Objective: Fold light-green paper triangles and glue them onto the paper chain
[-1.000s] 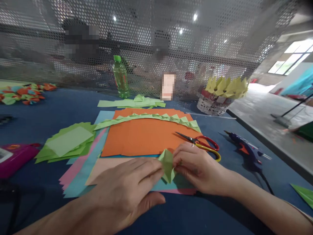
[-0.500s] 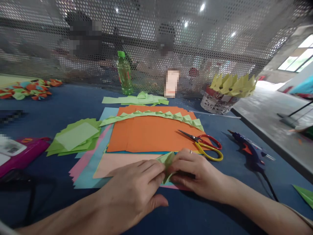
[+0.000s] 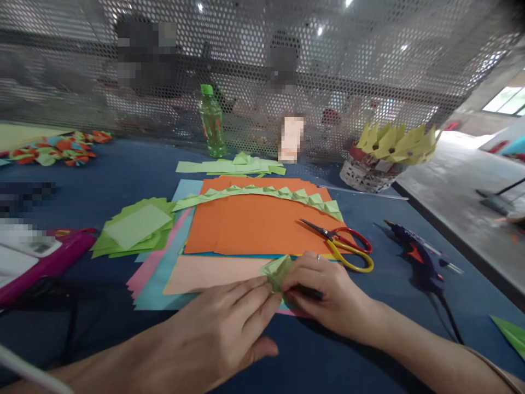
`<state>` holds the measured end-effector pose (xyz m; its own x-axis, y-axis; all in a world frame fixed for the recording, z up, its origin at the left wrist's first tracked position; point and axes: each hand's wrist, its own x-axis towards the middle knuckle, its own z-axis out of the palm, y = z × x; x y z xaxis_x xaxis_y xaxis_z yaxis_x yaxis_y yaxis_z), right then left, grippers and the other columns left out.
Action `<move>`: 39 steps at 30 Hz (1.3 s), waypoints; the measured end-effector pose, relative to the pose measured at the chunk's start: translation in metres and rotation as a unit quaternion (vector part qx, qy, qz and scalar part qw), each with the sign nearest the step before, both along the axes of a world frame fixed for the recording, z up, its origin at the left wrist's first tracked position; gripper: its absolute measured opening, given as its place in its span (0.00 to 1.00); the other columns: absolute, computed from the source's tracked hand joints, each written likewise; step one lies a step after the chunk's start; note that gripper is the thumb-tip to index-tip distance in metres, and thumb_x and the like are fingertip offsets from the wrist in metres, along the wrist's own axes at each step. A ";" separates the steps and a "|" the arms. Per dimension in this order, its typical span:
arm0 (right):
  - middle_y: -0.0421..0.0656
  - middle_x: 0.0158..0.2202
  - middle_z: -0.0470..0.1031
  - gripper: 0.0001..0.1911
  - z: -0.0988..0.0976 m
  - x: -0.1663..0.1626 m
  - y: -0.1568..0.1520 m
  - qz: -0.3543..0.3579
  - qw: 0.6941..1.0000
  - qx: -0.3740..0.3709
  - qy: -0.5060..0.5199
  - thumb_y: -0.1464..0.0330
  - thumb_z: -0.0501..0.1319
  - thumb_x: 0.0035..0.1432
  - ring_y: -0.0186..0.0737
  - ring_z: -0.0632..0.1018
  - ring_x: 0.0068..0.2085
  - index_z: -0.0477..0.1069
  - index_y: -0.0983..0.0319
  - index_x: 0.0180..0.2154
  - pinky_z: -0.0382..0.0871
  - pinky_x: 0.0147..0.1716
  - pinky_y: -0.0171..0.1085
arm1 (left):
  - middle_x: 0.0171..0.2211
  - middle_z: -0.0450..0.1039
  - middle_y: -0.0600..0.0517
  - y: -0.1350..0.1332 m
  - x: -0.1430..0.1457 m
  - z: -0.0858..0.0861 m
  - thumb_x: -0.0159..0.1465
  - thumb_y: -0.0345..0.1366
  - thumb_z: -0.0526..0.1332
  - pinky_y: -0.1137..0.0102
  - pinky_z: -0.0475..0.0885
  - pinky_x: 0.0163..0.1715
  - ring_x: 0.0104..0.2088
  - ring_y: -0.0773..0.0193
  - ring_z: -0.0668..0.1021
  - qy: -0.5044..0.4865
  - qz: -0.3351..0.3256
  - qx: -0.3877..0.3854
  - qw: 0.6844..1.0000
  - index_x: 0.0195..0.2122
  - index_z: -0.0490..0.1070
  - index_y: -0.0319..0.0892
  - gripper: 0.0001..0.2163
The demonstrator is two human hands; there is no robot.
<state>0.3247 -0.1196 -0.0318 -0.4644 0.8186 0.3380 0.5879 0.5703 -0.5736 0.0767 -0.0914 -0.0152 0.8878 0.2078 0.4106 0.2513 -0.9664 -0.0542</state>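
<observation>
A small light green piece of folded paper (image 3: pixel 278 272) lies between my hands, over the near part of the coloured sheets. My right hand (image 3: pixel 324 290) pinches its right side between thumb and fingers. My left hand (image 3: pixel 229 317) is stretched out flat, its fingertips touching the paper's lower left edge and the thumb apart. Beyond them, a light green strip with folded points (image 3: pixel 262 191) curves across a stack of orange paper (image 3: pixel 254 224). Scissors (image 3: pixel 340 241) with one red and one yellow handle lie on the stack's right side.
Green paper squares (image 3: pixel 137 227) are piled at left, beside a magenta and white device (image 3: pixel 61 254). A glue gun (image 3: pixel 418 251) with its cord lies right. Behind stand a green bottle (image 3: pixel 213 123), green strips (image 3: pixel 229 166) and a basket with yellow paper points (image 3: pixel 369 169). A perforated metal screen (image 3: pixel 246 44) closes the back.
My left fingers have straightened and slid lower along the green paper, so more of it shows. My right hand keeps its pinch. The view has shifted slightly.
</observation>
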 end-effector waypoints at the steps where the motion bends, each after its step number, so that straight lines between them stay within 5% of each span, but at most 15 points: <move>1: 0.41 0.38 0.80 0.08 0.000 0.000 0.000 0.000 1.000 -0.001 -0.001 0.76 0.61 0.63 0.38 0.77 0.39 0.75 0.58 0.40 0.69 0.39 0.36 | 0.51 0.79 0.43 -0.001 -0.001 -0.001 0.76 0.43 0.50 0.64 0.75 0.49 0.50 0.55 0.80 0.013 0.000 -0.005 1.000 0.55 0.73 0.35 0.19; 11: 0.43 0.41 0.80 0.10 0.004 0.006 0.002 0.035 0.999 0.010 -0.017 0.76 0.58 0.66 0.38 0.77 0.41 0.75 0.59 0.42 0.69 0.43 0.38 | 0.53 0.77 0.45 -0.003 -0.002 -0.003 0.68 0.52 0.63 0.62 0.70 0.59 0.55 0.53 0.77 0.032 0.006 -0.096 0.995 0.56 0.73 0.39 0.23; 19: 0.43 0.42 0.80 0.10 0.008 0.017 0.008 0.103 0.993 0.043 -0.035 0.77 0.59 0.66 0.37 0.77 0.41 0.76 0.60 0.43 0.70 0.43 0.39 | 0.56 0.76 0.43 -0.003 -0.005 -0.001 0.72 0.52 0.56 0.62 0.69 0.61 0.58 0.53 0.75 0.009 0.006 -0.128 0.992 0.56 0.74 0.40 0.23; 39: 0.43 0.37 0.81 0.08 0.009 0.014 0.007 0.099 0.971 0.184 -0.111 0.66 0.60 0.70 0.38 0.76 0.40 0.76 0.62 0.41 0.71 0.41 0.38 | 0.57 0.76 0.41 0.000 -0.004 0.005 0.70 0.50 0.59 0.61 0.72 0.59 0.57 0.52 0.77 0.015 -0.015 -0.112 0.994 0.54 0.76 0.37 0.22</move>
